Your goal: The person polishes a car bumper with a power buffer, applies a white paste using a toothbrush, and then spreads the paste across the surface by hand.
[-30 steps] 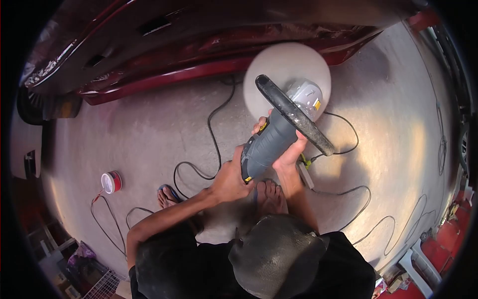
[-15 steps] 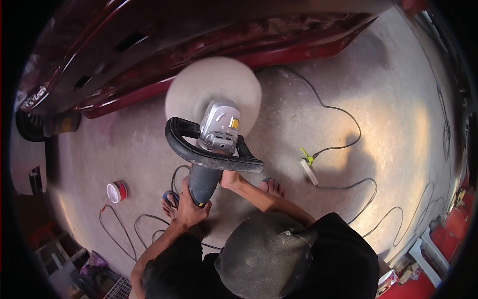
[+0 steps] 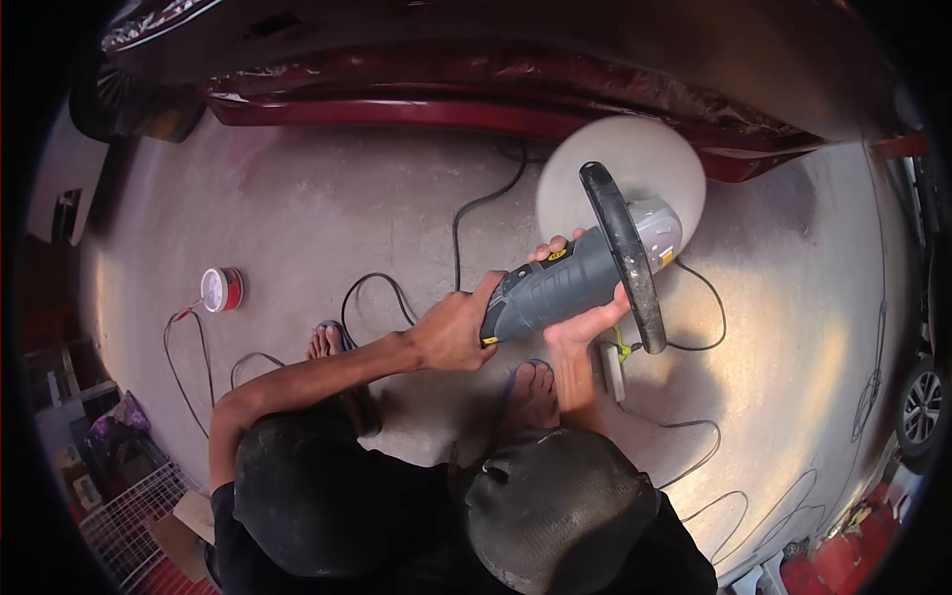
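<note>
A grey and black polisher (image 3: 555, 288) with a large white round pad (image 3: 570, 183) is held slanting up to the right. My left hand (image 3: 456, 327) wraps round its rear grip. Under the body, my right hand (image 3: 585, 322) cradles it near the front, fingertips showing over the far side. The black loop handle (image 3: 627, 263) stands in front of that hand, by the silver head. The pad looks blurred and overlaps the lower edge of the dark red car panel (image 3: 397, 114) in this view.
Black cable (image 3: 461, 223) snakes over the concrete floor. A green plug and white socket block (image 3: 613, 372) lie below the polisher, partly behind my right arm. On the left stands a red and white tub (image 3: 222, 289). A wire rack (image 3: 129, 526) is at lower left.
The polisher has swung to the right, from nearly upright to slanting, and both hands moved with it. Its pad has shifted right along the car's lower edge. My view has shifted too.
</note>
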Motion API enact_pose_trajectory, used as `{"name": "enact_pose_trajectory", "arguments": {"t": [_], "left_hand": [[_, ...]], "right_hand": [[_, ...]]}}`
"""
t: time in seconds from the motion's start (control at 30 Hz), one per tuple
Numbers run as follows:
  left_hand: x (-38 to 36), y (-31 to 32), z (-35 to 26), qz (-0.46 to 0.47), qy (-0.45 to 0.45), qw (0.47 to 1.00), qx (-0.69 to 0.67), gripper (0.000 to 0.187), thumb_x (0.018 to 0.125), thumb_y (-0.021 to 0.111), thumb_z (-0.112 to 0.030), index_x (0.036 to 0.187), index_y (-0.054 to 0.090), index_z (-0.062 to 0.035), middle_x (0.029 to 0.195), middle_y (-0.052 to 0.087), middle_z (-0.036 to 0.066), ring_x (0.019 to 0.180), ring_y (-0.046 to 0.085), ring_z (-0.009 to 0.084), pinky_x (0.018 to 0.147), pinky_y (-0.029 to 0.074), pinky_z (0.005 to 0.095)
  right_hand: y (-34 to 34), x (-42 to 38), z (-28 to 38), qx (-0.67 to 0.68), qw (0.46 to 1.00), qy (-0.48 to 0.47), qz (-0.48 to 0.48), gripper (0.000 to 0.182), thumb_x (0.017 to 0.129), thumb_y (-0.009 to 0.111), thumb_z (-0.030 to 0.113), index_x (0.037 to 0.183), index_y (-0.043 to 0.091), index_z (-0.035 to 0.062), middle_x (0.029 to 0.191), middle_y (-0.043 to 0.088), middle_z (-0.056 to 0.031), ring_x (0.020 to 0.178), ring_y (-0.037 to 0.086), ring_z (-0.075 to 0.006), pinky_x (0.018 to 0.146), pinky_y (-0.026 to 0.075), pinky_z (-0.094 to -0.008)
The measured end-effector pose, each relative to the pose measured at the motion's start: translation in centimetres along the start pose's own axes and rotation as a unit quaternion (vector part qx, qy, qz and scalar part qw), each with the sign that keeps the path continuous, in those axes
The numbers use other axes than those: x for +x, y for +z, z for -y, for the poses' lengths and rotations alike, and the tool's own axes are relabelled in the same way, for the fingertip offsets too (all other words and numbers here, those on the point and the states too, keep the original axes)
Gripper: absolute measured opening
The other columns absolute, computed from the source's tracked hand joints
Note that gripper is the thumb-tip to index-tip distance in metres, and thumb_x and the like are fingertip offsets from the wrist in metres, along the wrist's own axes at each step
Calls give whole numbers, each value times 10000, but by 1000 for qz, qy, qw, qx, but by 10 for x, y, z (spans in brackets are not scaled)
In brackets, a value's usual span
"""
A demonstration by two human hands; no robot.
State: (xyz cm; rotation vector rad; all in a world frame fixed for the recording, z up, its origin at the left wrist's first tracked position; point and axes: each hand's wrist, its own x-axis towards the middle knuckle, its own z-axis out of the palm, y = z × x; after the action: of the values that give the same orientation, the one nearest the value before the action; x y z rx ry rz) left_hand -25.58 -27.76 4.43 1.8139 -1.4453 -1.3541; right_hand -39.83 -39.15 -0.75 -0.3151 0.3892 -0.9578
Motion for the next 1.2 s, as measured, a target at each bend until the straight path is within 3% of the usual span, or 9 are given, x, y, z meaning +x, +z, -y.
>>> {"name": "enact_pose_trajectory", "arguments": {"t": [0.3, 0.47, 0.57, 0.6, 0.8, 0.97, 1.03, 1.07, 1.2], "left_hand": [[-81, -40, 87, -75, 13, 994, -81, 760, 751, 710, -58, 1411, 332, -71, 892, 659, 285, 887, 683, 502, 797, 537, 512], [-126, -79, 121, -92, -31, 993, -73, 754, 749, 705, -61, 1410, 343, -58, 938, 663, 294, 919, 681, 506, 828, 535, 498], [-147, -103, 136, -84, -55, 990, -98, 755, 748, 716, -61, 1411, 356, -54, 1005, 671, 284, 986, 678, 483, 866, 531, 490], [-150, -102, 138, -78, -67, 989, -107, 760, 747, 725, -56, 1415, 364, -57, 1047, 675, 269, 1027, 680, 456, 892, 529, 478], [-183, -109, 189, -119, -52, 975, -178, 777, 732, 732, -37, 1424, 379, -48, 1106, 680, 215, 1082, 685, 374, 943, 526, 450], [-200, -116, 211, -189, -47, 949, -249, 783, 739, 733, -36, 1435, 375, -43, 1175, 659, 214, 1126, 673, 308, 963, 518, 403], [-207, -125, 218, -222, -35, 940, -255, 776, 735, 727, -59, 1424, 371, -41, 1131, 673, 244, 1116, 680, 393, 975, 518, 436], [-207, -125, 221, -236, -31, 936, -258, 773, 733, 724, -71, 1418, 369, -40, 1109, 680, 259, 1111, 684, 436, 981, 517, 452], [-222, -139, 247, -307, -19, 919, -248, 733, 725, 715, -44, 1379, 385, -11, 1084, 678, 219, 1035, 694, 321, 934, 527, 410]], "right_hand": [[45, -8, -81, -138, 976, 152, 76, 749, 874, 634, 620, 1350, 514, 53, 1189, 608, -161, 1151, 613, -324, 1073, 469, -504], [77, 4, -113, -128, 944, 272, 138, 444, 1002, 675, 347, 1323, 591, 54, 1249, 647, -133, 1201, 600, -241, 1099, 449, -444], [61, 0, -135, -198, 923, 322, 77, 424, 1011, 680, 271, 1352, 567, 47, 1346, 589, -130, 1276, 538, -217, 1125, 414, -414], [40, 1, -135, -264, 893, 353, 91, 743, 938, 737, 427, 1497, 416, 57, 1493, 482, -146, 1402, 446, -302, 1221, 296, -503], [-1, 25, -167, -472, 745, 374, 287, 545, 1058, 608, 286, 1522, 419, 73, 1545, 457, -119, 1447, 429, -271, 1220, 327, -561], [47, 42, -199, -477, 707, 374, 364, 421, 1089, 518, 95, 1505, 461, 69, 1516, 503, -95, 1378, 491, -211, 1192, 388, -436], [65, 49, -217, -506, 679, 369, 382, 436, 1082, 533, 96, 1508, 441, 87, 1496, 511, -83, 1366, 472, -174, 1170, 395, -374], [66, 49, -228, -490, 698, 374, 365, 436, 1080, 539, 101, 1505, 441, 90, 1490, 513, -80, 1362, 472, -172, 1166, 396, -374], [83, 35, -305, -426, 776, 366, 287, 439, 1074, 564, 122, 1494, 438, 103, 1468, 523, -69, 1346, 469, -161, 1151, 402, -376]]}}
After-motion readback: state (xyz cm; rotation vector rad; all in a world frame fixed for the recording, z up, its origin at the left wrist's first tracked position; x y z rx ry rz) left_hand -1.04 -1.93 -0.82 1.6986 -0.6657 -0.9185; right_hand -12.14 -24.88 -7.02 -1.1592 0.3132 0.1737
